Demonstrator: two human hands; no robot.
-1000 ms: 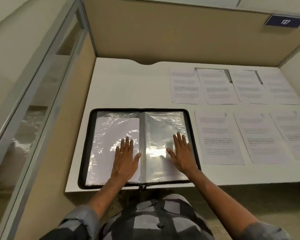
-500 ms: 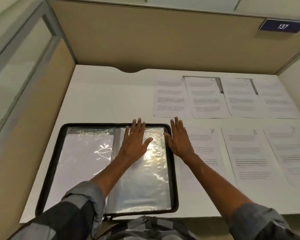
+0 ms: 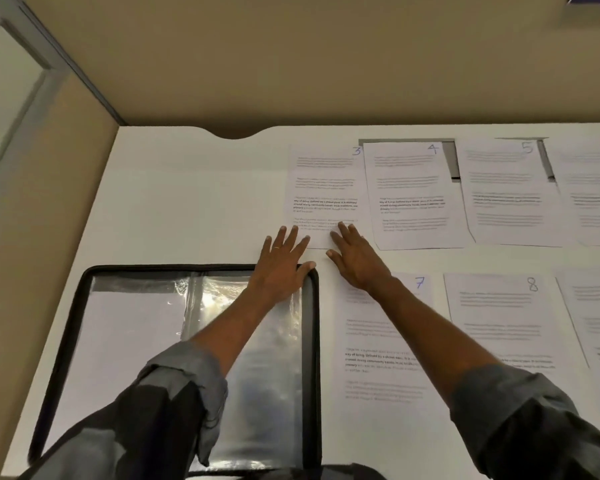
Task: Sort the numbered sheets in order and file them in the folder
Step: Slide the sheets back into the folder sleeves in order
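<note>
Reaching onto sheet 3 (image 3: 326, 188) by the far edge of the table (image 3: 194, 202), with left grip (image 3: 281, 268) and right grip (image 3: 357, 261) flat, straight-fingered, holding nothing. Risks dragging overlapping sheet 4 (image 3: 413, 195) askew too.

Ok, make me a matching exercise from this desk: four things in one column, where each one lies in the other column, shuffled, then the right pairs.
Things:
1. sheet 3
2. sheet 7
3. sheet 5
4. folder

Places:
A. near row, beside the folder's right edge
B. lies open at the left of the desk
C. far row, right of sheet 4
D. far row, fingers of the left hand and right hand at its near edge

Pairs: 1-D, 2-A, 3-C, 4-B
</note>
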